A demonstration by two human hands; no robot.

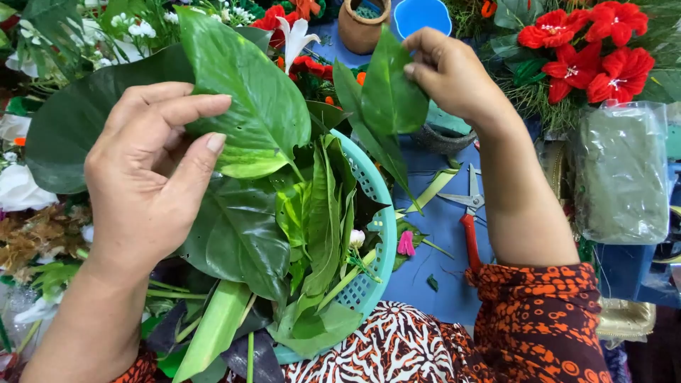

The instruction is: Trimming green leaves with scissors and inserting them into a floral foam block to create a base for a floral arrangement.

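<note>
We pinch a broad, glossy green heart-shaped leaf (245,92) in our left hand (145,177), thumb and forefinger closed on its near edge, above the turquoise perforated plastic basket (376,234) heaped with foliage. Our right hand (450,71) holds a narrower pointed dark green leaf (386,96) by its top, fingers closed on it, its long axis hanging down and tilting left toward the basket. Red-handled scissors (468,213) lie on the blue table (433,276), just beside the right forearm.
</note>
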